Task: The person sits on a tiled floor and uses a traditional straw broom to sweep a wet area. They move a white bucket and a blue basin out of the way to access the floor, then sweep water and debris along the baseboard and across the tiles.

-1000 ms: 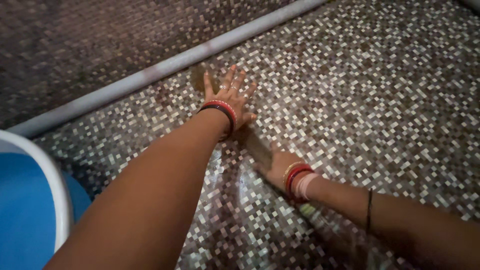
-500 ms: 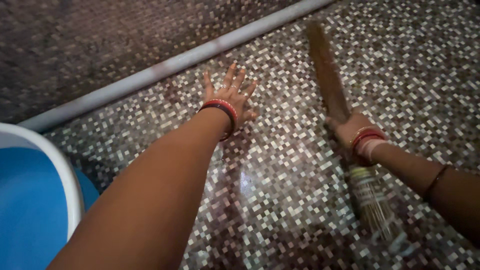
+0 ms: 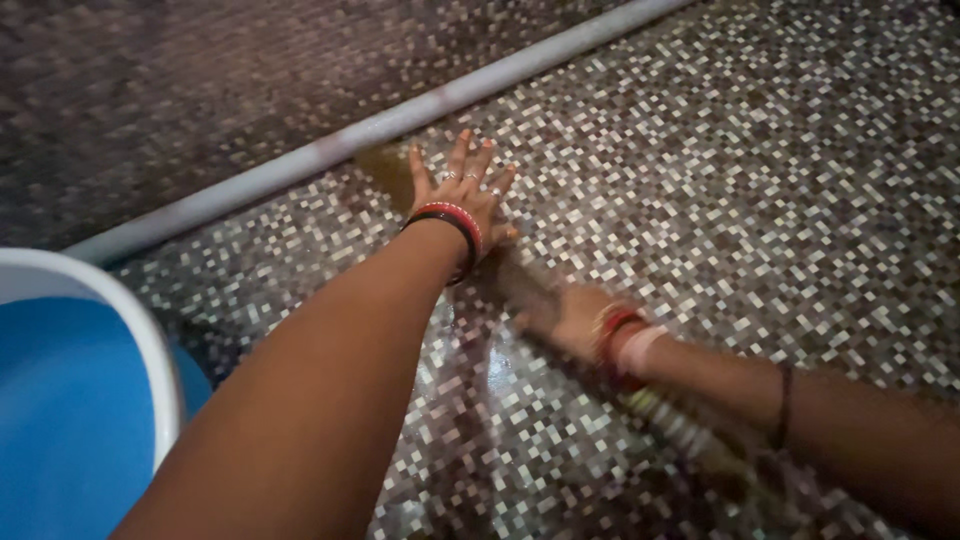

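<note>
Mosaic-tiled floor point(image 3: 760, 170), wet and shiny, is pressed by the left hand point(image 3: 460, 195), grip spread wide and flat near the white pipe point(image 3: 300, 165). A blurred broom point(image 3: 520, 285) is gripped by the right hand point(image 3: 575, 320), bristles low beside the left hand.

1. The floor of small brown, grey and white mosaic tiles point(image 3: 760, 180) looks glazed and wet, with a glossy sheen near the hands.
2. The pale grey pipe point(image 3: 330, 145) looks smooth and matt.
3. The blue plastic tub with a white rim point(image 3: 160, 350) looks smooth.
4. The broom of dry brown fibre point(image 3: 520, 280) is blurred.
</note>
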